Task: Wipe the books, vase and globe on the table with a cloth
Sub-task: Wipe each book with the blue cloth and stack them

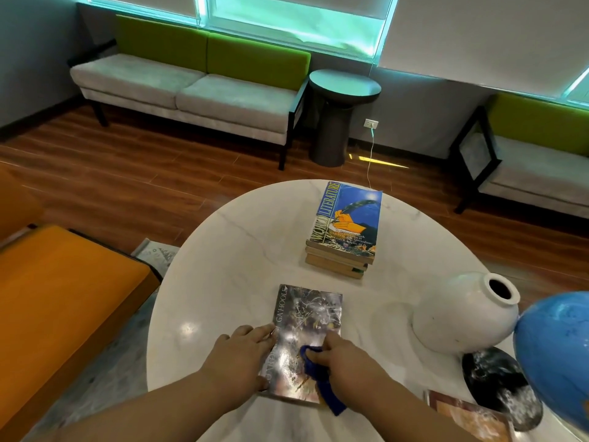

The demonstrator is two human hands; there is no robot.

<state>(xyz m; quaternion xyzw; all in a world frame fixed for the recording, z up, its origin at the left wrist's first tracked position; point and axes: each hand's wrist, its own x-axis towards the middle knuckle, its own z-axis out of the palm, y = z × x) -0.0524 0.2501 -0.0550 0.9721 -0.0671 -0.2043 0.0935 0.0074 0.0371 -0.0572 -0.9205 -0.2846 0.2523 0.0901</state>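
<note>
Round white counter [229, 250]: near edge cut off by frame bottom, left and far rim clear w/ wood floor beyond. Open marble on left half and btwn the glossy book [307, 317] and the book stack [345, 231] further back. Right side is crowded: white vase [462, 317] right up against blue globe [557, 355], touching or not, can't tell.

Left hand [242, 355] has fingers fairly straight, pressing the glossy book's left edge. Right hand [341, 358] is curled round a blue cloth [322, 378] on the cover, lower right; cloth tail trails past the book's near edge.

Globe is cut off at frame's right edge, w/ its dark base [500, 387] partly hidden under it. Another book [468, 416] sits bottom right, cut off, cover unreadable. Glare blurs most of the glossy cover.
</note>
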